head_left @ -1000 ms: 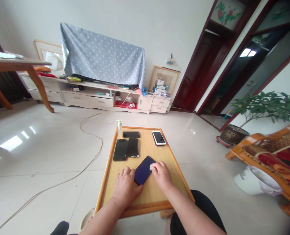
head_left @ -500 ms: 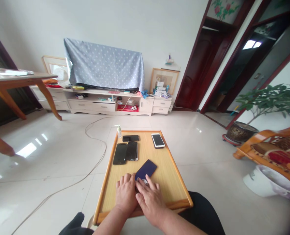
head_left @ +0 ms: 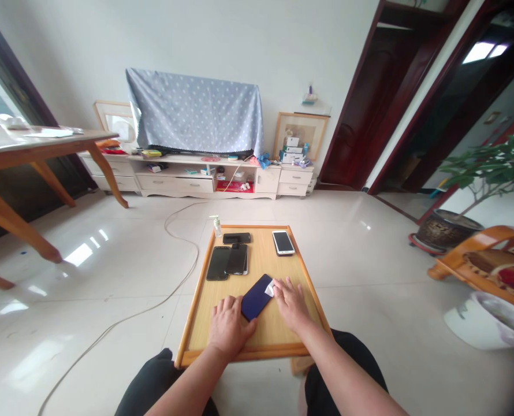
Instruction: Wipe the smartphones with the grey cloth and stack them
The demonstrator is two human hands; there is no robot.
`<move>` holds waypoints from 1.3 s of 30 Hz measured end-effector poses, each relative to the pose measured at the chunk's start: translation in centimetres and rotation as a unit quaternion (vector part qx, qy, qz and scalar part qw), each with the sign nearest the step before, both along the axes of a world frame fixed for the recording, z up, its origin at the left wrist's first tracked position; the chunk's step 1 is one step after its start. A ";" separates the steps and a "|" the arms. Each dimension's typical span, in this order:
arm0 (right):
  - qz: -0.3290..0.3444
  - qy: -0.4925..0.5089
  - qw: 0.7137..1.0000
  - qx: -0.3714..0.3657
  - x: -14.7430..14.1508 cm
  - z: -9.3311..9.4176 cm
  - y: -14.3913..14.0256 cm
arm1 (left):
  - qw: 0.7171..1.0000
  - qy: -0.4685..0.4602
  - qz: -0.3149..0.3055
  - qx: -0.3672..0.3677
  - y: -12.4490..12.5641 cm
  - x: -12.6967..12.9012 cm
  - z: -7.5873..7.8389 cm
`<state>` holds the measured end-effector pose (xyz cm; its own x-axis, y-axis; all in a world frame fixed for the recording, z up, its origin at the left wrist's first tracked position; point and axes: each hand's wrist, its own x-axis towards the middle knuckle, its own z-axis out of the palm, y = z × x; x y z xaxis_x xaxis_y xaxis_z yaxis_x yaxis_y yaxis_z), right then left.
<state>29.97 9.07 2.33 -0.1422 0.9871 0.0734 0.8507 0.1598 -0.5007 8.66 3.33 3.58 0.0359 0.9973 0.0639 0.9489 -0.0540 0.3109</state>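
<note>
A dark blue smartphone (head_left: 256,297) lies slantwise on the small wooden table (head_left: 283,338). My left hand (head_left: 230,326) holds its near left end, fingers along the left edge and thumb at the near corner. My right hand (head_left: 290,303) pinches a folded white wipe (head_left: 269,289) against the phone's far right edge. Farther back on the left are a black phone (head_left: 218,263), a second dark phone (head_left: 237,259) overlapping it, and another black phone (head_left: 237,238) lying crosswise. A white phone (head_left: 283,242) rests on a dark one at the back right.
A small pump bottle (head_left: 217,226) stands at the table's far left corner. A cable (head_left: 183,277) trails over the floor on the left. To the right are a white bin (head_left: 473,323), a wooden chair (head_left: 456,260) and a potted plant (head_left: 447,231).
My right hand has moved right and away from me, from the phone's near end to its far right edge, bringing the wipe into view. My left hand has spread around the phone's near end.
</note>
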 end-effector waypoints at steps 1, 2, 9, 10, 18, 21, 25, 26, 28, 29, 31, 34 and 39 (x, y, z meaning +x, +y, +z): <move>-0.008 0.004 1.000 0.006 0.2 0.0 0.2 | 1.000 0.000 0.001 0.000 0.0 0.1 0.0; -0.010 0.004 1.000 0.007 0.1 0.1 0.2 | 1.000 0.000 0.002 0.000 0.0 0.1 0.0; 0.156 -0.033 0.987 -0.010 -3.0 1.1 -4.5 | 1.000 -0.015 0.004 0.000 -0.1 0.1 0.0; 0.183 -0.031 0.983 -0.004 -3.3 1.3 -5.2 | 1.000 -0.018 0.004 -0.005 -0.1 0.0 0.1; 0.058 -0.078 0.995 -0.010 -1.4 2.3 -2.0 | 1.000 -0.011 0.010 -0.021 -0.2 0.1 1.1; 0.086 -0.064 0.994 -0.007 -2.6 2.3 -2.8 | 0.999 -0.011 0.018 -0.034 -0.3 0.2 1.4; 0.225 -0.027 0.974 0.009 -4.3 2.0 -4.8 | 0.999 -0.011 0.018 -0.039 -0.4 0.0 1.2; 0.227 -0.029 0.974 0.008 -4.3 2.0 -4.5 | 0.999 -0.012 0.016 -0.034 -0.4 0.0 1.1; 0.175 -0.046 0.984 -0.004 -3.7 2.2 -2.9 | 1.000 -0.015 0.014 -0.022 -0.4 -0.1 1.0; 0.129 -0.057 0.990 -0.011 -3.3 2.2 -1.8 | 1.000 -0.016 0.014 -0.018 -0.3 -0.1 0.9; 0.053 -0.071 0.996 -0.022 -2.8 2.2 -0.1 | 1.000 -0.019 0.015 -0.016 -0.3 -0.1 1.0; 0.057 -0.079 0.995 -0.005 -3.6 1.9 0.0 | 0.999 -0.021 0.020 -0.019 -0.4 -0.1 1.2; 0.211 -0.056 0.976 0.014 -5.5 1.3 -2.1 | 0.999 -0.031 0.025 -0.013 -0.4 -0.3 1.2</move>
<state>24.43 7.01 3.64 -0.5440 0.8369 0.0603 0.7559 0.5200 -0.3979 8.36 2.90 4.80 -0.0164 0.9991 0.0383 0.9288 0.0011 0.3705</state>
